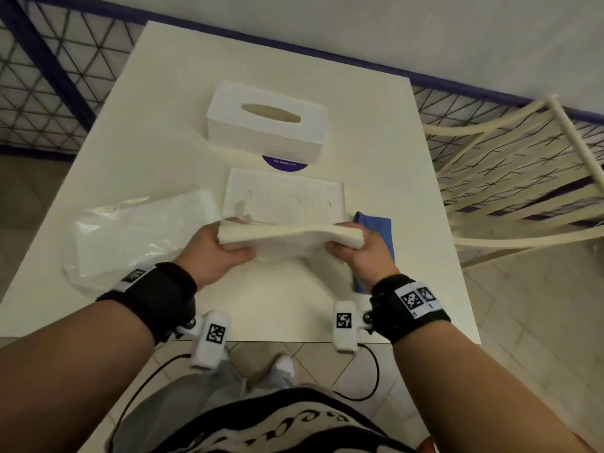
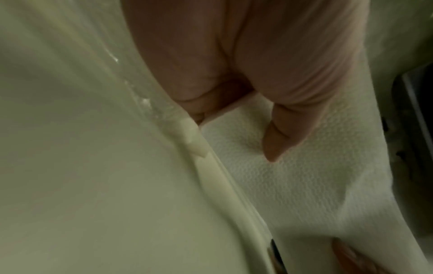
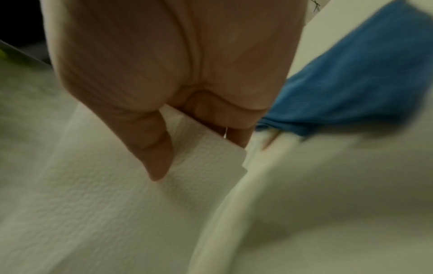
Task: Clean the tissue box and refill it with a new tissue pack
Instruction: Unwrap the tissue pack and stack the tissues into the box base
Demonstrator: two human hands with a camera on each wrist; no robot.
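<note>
A white stack of tissues [image 1: 291,238] hangs above the table's near half, sagging in the middle. My left hand [image 1: 217,245] grips its left end, thumb on top [image 2: 276,140]. My right hand [image 1: 354,248] grips its right end, thumb pressed on the embossed paper [image 3: 157,163]. Just beyond the stack lies the box's flat white base tray [image 1: 284,196]. The white tissue box cover [image 1: 266,120] with its oval slot stands farther back. A blue cloth [image 1: 376,227] lies under my right hand, also visible in the right wrist view [image 3: 351,77].
A crumpled clear plastic wrapper [image 1: 130,230] lies left on the white table [image 1: 392,158]. A purple round sticker [image 1: 284,163] peeks out before the box cover. A cream metal chair [image 1: 523,165] stands to the right; a wire fence runs behind.
</note>
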